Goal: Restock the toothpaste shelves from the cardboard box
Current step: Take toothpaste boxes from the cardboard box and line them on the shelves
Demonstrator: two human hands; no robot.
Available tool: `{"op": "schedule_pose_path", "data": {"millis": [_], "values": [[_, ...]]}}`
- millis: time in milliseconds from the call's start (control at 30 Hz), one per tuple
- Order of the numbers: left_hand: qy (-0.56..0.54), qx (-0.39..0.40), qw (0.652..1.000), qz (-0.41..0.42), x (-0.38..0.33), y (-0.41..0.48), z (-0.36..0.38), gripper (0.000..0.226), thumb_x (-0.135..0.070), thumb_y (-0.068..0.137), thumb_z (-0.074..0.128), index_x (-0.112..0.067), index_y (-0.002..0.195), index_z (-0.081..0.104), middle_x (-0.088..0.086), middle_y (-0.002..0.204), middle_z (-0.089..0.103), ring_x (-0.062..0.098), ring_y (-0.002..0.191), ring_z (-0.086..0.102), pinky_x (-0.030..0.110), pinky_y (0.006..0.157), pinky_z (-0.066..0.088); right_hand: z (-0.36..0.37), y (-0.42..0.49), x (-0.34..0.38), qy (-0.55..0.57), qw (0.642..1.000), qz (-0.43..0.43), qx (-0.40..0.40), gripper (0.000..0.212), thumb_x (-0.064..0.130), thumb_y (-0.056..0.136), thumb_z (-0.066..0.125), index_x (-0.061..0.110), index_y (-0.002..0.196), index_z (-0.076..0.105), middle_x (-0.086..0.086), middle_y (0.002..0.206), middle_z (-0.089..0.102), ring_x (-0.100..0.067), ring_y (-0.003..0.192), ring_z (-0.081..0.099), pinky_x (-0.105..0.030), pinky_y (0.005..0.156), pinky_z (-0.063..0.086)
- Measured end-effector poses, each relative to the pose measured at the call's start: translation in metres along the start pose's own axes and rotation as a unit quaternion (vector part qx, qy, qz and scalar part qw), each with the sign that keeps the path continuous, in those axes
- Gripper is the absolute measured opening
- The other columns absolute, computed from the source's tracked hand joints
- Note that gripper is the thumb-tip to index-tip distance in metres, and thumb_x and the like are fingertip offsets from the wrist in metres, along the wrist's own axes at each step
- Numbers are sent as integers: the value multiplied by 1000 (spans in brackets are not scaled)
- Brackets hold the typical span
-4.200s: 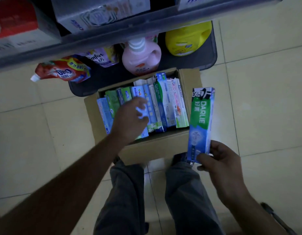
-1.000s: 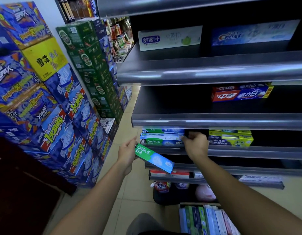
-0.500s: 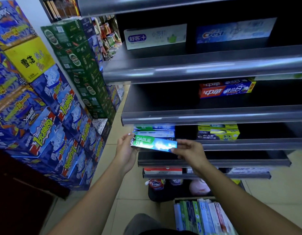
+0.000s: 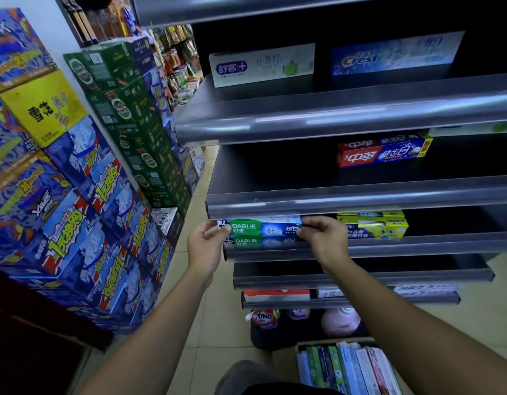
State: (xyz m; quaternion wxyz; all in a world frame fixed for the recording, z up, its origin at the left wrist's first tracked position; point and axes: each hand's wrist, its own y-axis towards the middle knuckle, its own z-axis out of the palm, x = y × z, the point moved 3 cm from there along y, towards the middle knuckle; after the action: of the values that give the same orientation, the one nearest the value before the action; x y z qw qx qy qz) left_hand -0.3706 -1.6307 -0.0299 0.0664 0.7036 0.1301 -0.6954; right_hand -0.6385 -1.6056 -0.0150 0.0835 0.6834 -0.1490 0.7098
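A green and blue Darlie toothpaste box (image 4: 263,228) lies level at the front of the third shelf (image 4: 403,246), on top of a stack of like Darlie boxes (image 4: 261,241). My left hand (image 4: 205,248) pinches its left end and my right hand (image 4: 325,238) grips its right end. The cardboard box (image 4: 349,366) with several upright toothpaste boxes sits on the floor at the bottom right, below my right forearm.
Yellow-green toothpaste boxes (image 4: 372,223) share the same shelf to the right. A red and blue box (image 4: 383,151) stands one shelf up; white (image 4: 262,65) and Crest (image 4: 395,54) boxes above that. Stacked drink cartons (image 4: 75,181) wall the left side. Detergent bottles (image 4: 340,320) stand on the floor.
The Darlie box has gone from tilted in my left hand to level in both hands, and has moved in onto the stack at the shelf front. Earlier I stood up from the cardboard box.
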Motion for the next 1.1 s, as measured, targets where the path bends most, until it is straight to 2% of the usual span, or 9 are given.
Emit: {"op": "schedule_pose_path", "data": {"millis": [33, 200, 367, 500, 633, 733, 900, 1000, 1100], "values": [[11, -5, 1000, 0, 3, 4, -2, 31, -14, 92, 75, -15, 121, 64, 16, 98, 73, -7, 86, 62, 9, 74, 43, 3, 4, -2, -14, 1000, -5, -3, 26, -13, 81, 74, 13, 83, 70, -1, 86, 72, -13, 80, 69, -26, 81, 60], [64, -17, 998, 1, 16, 9, -5, 50, -10, 90, 78, -10, 138, 62, -12, 98, 67, -4, 86, 64, 10, 71, 46, 12, 17, -13, -83, 996, -1, -15, 23, -9, 81, 77, 12, 82, 67, -7, 88, 70, -25, 88, 68, -37, 89, 57], [119, 1, 993, 7, 17, 14, -10, 39, 1, 82, 80, -15, 116, 69, -9, 94, 73, -6, 71, 70, 5, 56, 48, 12, 22, -19, -180, 984, 0, -9, 22, 9, 78, 86, 14, 92, 70, 1, 87, 69, -14, 80, 65, -21, 71, 52], [160, -19, 987, 16, 16, 14, -7, 29, -1, 81, 83, -20, 98, 68, -12, 83, 70, 0, 78, 67, 4, 56, 47, 12, 22, -26, -214, 977, -1, -4, 24, 5, 78, 85, 10, 96, 70, 1, 87, 68, -13, 80, 63, -16, 65, 48], [211, -35, 976, 45, 13, 18, -3, 26, -7, 84, 81, -23, 96, 64, -16, 80, 66, -5, 75, 62, 1, 55, 44, 14, 29, -25, -213, 977, 4, -14, 20, 5, 78, 84, 11, 90, 69, 2, 82, 67, -13, 76, 62, -10, 60, 45], [225, -35, 973, 41, 12, 22, -1, 24, -7, 86, 79, -23, 97, 65, -15, 81, 66, -3, 75, 64, 5, 63, 50, 16, 32, -23, -226, 974, 23, -11, 19, 6, 80, 84, 10, 91, 69, 2, 80, 66, -13, 75, 62, -23, 71, 54], [216, -66, 974, -10, 21, 5, -10, 32, -7, 86, 79, -13, 116, 67, -6, 94, 67, 18, 92, 68, 32, 87, 57, -2, 20, -14, -236, 971, -20, 9, 22, 11, 84, 81, 10, 101, 68, 3, 86, 65, -12, 79, 61, -9, 63, 43], [216, -103, 971, -5, 37, -31, -16, 32, -5, 84, 79, -18, 111, 67, -11, 92, 65, 11, 83, 65, 28, 81, 56, -29, -1, -16, -234, 970, -57, 34, 11, 8, 86, 76, 14, 92, 70, 3, 77, 67, -6, 69, 62, -5, 62, 46], [242, -90, 965, -39, 70, -80, -8, 31, -4, 84, 78, -23, 105, 66, -11, 88, 66, 4, 71, 62, 16, 70, 51, -72, -27, -40, -226, 971, -27, 77, 9, 5, 87, 74, 13, 89, 72, 0, 74, 68, -2, 62, 59, -8, 64, 47]]}}
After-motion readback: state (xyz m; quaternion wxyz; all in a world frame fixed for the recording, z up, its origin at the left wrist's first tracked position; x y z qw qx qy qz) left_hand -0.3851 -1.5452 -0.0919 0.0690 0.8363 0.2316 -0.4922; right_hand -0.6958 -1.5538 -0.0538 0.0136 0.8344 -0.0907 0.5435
